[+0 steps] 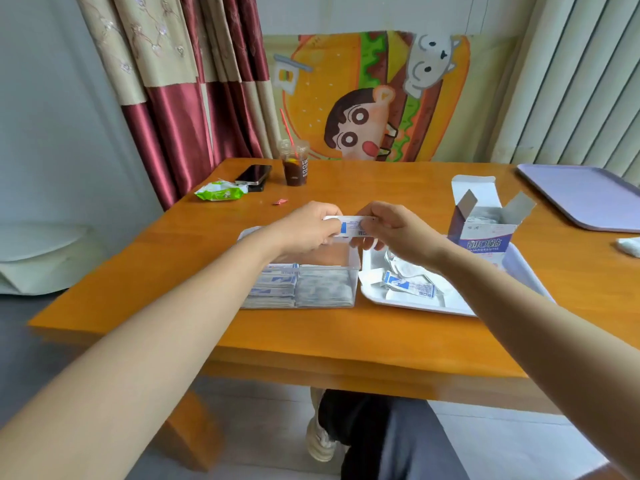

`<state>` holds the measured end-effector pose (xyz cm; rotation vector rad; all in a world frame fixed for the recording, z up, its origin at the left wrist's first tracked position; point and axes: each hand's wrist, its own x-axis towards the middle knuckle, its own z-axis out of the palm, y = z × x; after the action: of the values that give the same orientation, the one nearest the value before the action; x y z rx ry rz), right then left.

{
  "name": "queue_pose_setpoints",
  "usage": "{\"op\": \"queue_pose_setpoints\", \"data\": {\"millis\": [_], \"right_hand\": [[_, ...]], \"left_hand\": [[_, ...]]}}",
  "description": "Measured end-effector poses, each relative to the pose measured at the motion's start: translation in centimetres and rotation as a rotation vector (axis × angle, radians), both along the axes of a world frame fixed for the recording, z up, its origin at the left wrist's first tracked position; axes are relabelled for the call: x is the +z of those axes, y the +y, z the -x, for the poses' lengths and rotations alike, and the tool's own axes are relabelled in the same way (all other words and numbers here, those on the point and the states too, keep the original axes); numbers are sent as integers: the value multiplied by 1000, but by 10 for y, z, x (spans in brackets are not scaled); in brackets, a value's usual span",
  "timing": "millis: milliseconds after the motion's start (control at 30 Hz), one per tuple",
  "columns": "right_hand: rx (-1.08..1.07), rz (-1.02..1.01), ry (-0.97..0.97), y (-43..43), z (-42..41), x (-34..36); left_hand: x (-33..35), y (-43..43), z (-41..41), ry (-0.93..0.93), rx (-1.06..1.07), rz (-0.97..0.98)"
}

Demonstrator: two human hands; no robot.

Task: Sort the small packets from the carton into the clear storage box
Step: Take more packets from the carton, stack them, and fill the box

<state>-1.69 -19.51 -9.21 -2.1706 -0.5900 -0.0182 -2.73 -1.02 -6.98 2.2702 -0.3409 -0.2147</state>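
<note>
Above the clear storage box (353, 271), both hands hold one small white-and-blue packet (351, 226). My left hand (308, 226) pinches its left end and my right hand (398, 233) pinches its right end. Stacked packets (277, 285) fill the box's near compartments. The open white-and-purple carton (485, 223) stands at the far right corner of a white tray (412, 301). Several loose packets (408, 285) lie in that tray under my right forearm.
On the orange wooden table (311, 334), an iced drink cup (295, 168), a phone (253, 174) and a green wet-wipe pack (220, 192) sit at the far left. A small red scrap (280, 201) lies nearby. A lilac tray (585, 197) occupies the far right corner.
</note>
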Motion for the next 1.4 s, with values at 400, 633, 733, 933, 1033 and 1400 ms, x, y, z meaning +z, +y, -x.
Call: {"op": "queue_pose_setpoints", "data": {"millis": [400, 633, 733, 933, 1033, 1400], "right_hand": [[-9, 51, 251, 82, -37, 2], [73, 378, 395, 125, -34, -15], [160, 609, 454, 136, -34, -22], [131, 728, 340, 137, -38, -24], [170, 728, 415, 138, -37, -22], [143, 489, 403, 125, -39, -14]], "left_hand": [[-20, 110, -10, -125, 363, -164], [-36, 119, -8, -110, 491, -252], [-39, 117, -5, -113, 506, -255], [-40, 117, -3, -105, 533, -240], [-39, 115, -2, -101, 528, -241], [-37, 112, 3, -113, 565, -288]]}}
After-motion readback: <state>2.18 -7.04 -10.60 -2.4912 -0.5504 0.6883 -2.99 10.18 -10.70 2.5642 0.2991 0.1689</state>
